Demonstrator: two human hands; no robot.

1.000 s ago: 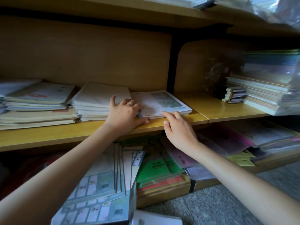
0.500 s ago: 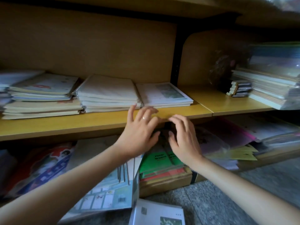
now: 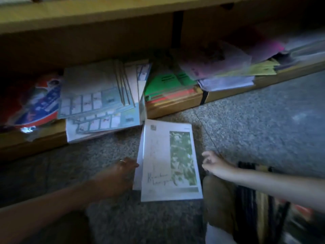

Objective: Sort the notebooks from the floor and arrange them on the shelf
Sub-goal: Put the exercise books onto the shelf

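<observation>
While the head camera looks down at the speckled floor (image 3: 255,120), a notebook stack (image 3: 168,161) lies flat on it near the centre of the picture, with a white cover and a green picture strip on its right half. At about 8 o'clock from the stack, the left hand (image 3: 116,175) comes in with a ring (image 3: 122,161) on one finger. Its fingertips touch the left edge of the stack, but the picture is blurred and I cannot tell if the fingers are closed on the edge or only rest against it. At about 3 o'clock from the stack, the right hand (image 3: 213,162) is near the right edge, apart from it, with the fingers loosely curled and holding nothing.

At 12 o'clock from the stack, the low shelf (image 3: 172,106) runs across the picture. On it, at about 11 o'clock, pale sheets with small squares (image 3: 98,101) hang over the front edge. Just right of them are green booklets (image 3: 167,80) on top of a red one. At 1 o'clock, pink and clear plastic folders (image 3: 219,64) lie in a loose pile, with yellow sheets (image 3: 263,69) beside them. At 10 o'clock, a red and blue packet (image 3: 40,103) sits in the dark corner.
</observation>
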